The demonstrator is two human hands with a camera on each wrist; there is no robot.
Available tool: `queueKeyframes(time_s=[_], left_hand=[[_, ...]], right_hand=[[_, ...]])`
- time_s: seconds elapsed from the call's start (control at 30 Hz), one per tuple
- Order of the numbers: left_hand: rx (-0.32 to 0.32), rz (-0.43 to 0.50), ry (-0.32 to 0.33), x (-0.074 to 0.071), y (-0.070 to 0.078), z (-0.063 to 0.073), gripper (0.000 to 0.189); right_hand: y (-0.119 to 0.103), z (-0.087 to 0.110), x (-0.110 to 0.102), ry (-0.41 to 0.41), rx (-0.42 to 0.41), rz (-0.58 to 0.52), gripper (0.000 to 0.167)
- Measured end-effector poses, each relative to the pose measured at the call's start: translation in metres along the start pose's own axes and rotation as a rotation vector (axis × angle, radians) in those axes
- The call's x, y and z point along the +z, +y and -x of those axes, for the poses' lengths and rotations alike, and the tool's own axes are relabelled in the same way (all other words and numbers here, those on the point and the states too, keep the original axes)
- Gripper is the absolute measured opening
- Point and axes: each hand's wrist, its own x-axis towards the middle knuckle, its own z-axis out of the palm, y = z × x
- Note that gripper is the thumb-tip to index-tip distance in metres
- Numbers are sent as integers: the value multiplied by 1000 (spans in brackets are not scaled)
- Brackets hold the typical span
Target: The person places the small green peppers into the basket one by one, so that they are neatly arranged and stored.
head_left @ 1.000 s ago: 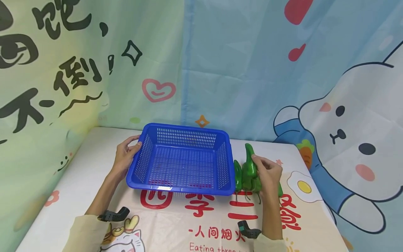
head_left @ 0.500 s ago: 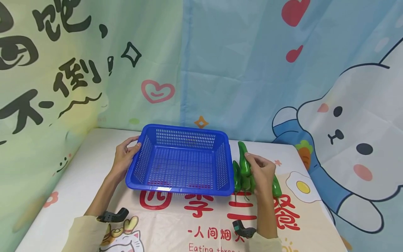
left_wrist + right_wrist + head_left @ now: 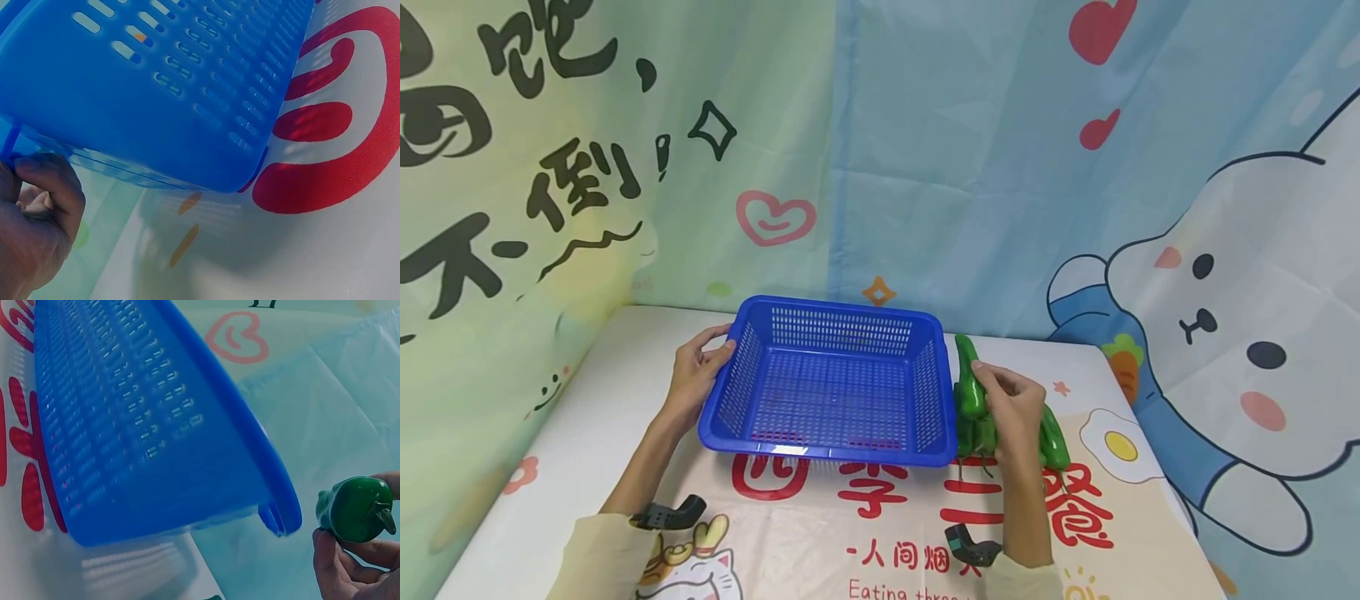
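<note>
A blue plastic basket point(image 3: 835, 392) with slotted walls stands on the table, and nothing lies inside it. At its left rim my left hand point(image 3: 696, 375) grips the edge; the left wrist view shows the curled fingers point(image 3: 59, 187) under the rim. My right hand point(image 3: 1017, 408) pinches a long green pepper point(image 3: 970, 387) just beyond the basket's right wall. In the right wrist view this held pepper point(image 3: 356, 509) shows its stem end, raised beside the basket rim. Other green peppers point(image 3: 1055, 442) lie on the table below and behind the right hand, partly hidden by it.
The tabletop point(image 3: 805, 533) has a printed cloth with red characters and a cat drawing. A patterned curtain point(image 3: 925, 167) hangs close behind the table. Dark wrist cameras point(image 3: 670, 512) sit on both wrists.
My right hand has moved left with the pepper, closer to the basket's right rim. More of the peppers at the right have come into sight. My left hand stays on the rim.
</note>
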Motion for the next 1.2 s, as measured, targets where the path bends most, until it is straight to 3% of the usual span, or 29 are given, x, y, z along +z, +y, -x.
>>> queueKeyframes(time_s=[0.3,0.6,1.2], left_hand=[[5,-20,-7,0,-1,0,52],[2,-21,-1,0,-1,-1,52],[13,-3,-2,0,-1,-1,51]], right_hand=[[-4,5,8,-23,5,-36,54],[-9,6,14,-92,71,-133,55],[-11,13,33,-151,49,-177,48]])
